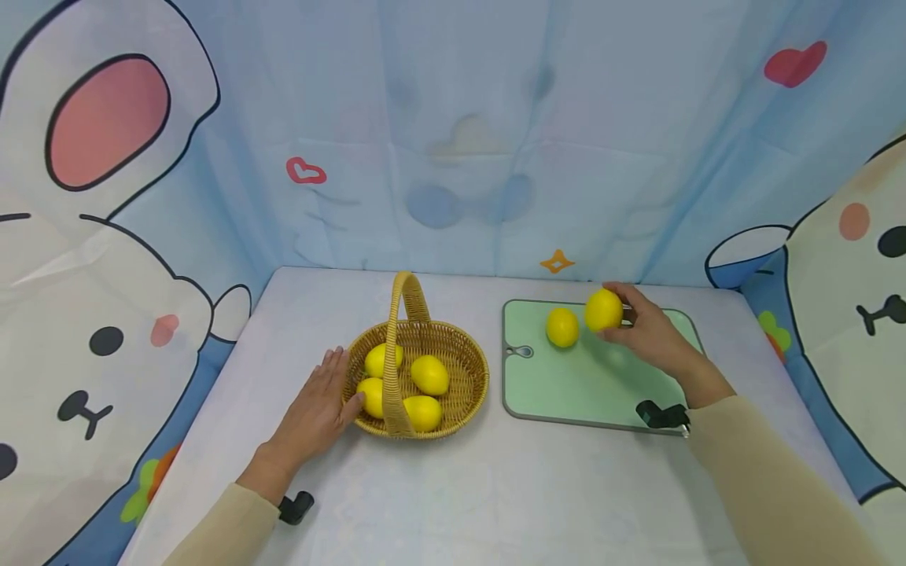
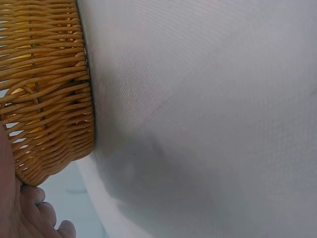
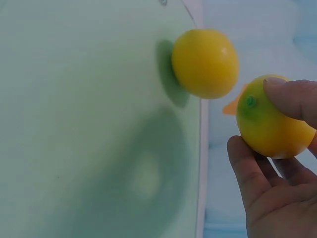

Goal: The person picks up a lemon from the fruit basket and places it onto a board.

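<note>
My right hand [image 1: 647, 334] grips a yellow lemon [image 1: 603, 310] between thumb and fingers, above a pale green cutting board [image 1: 587, 385]. In the right wrist view the held lemon [image 3: 270, 121] shows a greenish stem end, and its shadow falls on the board. A second lemon [image 1: 562, 327] rests on the board just left of it. With straight fingers, my left hand [image 1: 318, 409] touches the left side of a wicker basket [image 1: 467, 377], the thumb at its rim. Several lemons [image 1: 429, 375] lie inside the basket under its arched handle. The left wrist view shows the woven wall [image 2: 49, 84] close by.
A white cloth [image 1: 495, 487] covers the table. Behind it hangs a light blue curtain [image 1: 467, 102] with cartoon animals at both sides. The basket handle [image 1: 398, 354] rises above the lemons. A dark wrist camera [image 1: 661, 414] sits near the board's front right corner.
</note>
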Motion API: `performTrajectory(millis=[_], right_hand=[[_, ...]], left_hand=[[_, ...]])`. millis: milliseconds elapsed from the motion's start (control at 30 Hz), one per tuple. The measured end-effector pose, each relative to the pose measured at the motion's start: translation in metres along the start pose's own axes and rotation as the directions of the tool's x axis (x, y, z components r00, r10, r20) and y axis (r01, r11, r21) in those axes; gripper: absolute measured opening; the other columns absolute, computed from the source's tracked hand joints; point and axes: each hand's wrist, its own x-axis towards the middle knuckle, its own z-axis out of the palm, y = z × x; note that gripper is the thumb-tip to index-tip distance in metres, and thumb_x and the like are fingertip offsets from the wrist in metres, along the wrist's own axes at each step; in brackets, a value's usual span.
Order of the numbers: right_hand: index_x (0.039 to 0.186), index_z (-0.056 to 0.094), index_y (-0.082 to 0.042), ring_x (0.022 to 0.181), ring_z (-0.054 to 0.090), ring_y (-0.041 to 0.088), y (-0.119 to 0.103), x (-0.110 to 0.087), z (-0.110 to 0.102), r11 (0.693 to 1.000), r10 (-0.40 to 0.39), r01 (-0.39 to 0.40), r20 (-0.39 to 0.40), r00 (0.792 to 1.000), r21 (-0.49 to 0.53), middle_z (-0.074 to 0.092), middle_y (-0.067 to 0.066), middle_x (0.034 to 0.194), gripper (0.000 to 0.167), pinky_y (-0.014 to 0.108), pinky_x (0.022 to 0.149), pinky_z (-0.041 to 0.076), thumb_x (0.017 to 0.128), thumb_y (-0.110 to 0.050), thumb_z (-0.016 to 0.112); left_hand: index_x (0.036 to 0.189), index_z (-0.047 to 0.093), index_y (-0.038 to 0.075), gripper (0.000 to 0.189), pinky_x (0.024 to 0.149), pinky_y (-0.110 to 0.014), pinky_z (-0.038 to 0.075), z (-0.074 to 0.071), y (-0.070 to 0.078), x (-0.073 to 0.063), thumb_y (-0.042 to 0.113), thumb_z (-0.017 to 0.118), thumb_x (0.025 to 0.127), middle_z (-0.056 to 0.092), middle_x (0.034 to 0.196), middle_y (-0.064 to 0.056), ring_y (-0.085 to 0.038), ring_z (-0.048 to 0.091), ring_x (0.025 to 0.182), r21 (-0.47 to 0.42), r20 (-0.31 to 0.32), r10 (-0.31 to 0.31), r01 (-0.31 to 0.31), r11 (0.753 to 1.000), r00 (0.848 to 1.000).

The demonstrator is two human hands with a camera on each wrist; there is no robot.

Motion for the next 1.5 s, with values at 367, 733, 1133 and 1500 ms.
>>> performTrajectory(millis=[367,733,1133,1500], right_hand=[[0.170,0.016,-0.009,0.142,0.043,0.056,0.024,0.005,0.004,0.996,0.084,-0.083,0.049,0.995,-0.021,0.023,0.028,0.171,0.090,0.067,0.106,0.050,0.100,-0.016,0.073],[0.169,0.022,-0.013,0.137,0.048,0.050,0.035,0.009,0.009,0.992,0.126,-0.122,0.097,0.987,-0.045,0.035,0.031,0.163,0.089,0.053,0.098,0.053,0.097,-0.020,0.075],[0.170,0.020,-0.014,0.150,0.031,0.054,0.038,0.017,0.008,0.987,0.155,-0.147,0.154,0.976,-0.064,0.026,0.031,0.168,0.091,0.073,0.113,0.041,0.097,-0.022,0.075],[0.171,0.018,-0.017,0.148,0.034,0.054,0.041,0.018,0.006,0.987,0.162,-0.159,0.190,0.968,-0.030,0.022,0.030,0.170,0.093,0.073,0.115,0.039,0.097,-0.025,0.075]], left_hand=[[0.168,0.011,-0.001,0.081,0.134,-0.053,0.017,0.001,-0.002,0.001,0.044,0.047,0.112,0.014,0.176,-0.020,-0.035,0.012,0.165,0.006,0.004,0.008,-0.008,1.000,1.000],[0.168,0.013,-0.001,0.080,0.133,-0.054,0.018,0.001,-0.001,0.000,0.043,0.049,0.111,0.017,0.176,-0.021,-0.037,0.015,0.164,0.013,-0.004,0.001,0.000,1.000,1.000],[0.167,0.015,-0.002,0.079,0.133,-0.053,0.020,0.003,-0.002,0.001,0.041,0.050,0.111,0.018,0.175,-0.020,-0.037,0.017,0.163,0.029,-0.028,0.008,-0.007,1.000,1.000],[0.167,0.016,-0.004,0.079,0.133,-0.054,0.020,0.002,-0.001,0.001,0.040,0.051,0.111,0.018,0.175,-0.021,-0.037,0.017,0.163,0.024,-0.032,0.014,-0.013,1.000,0.999]])
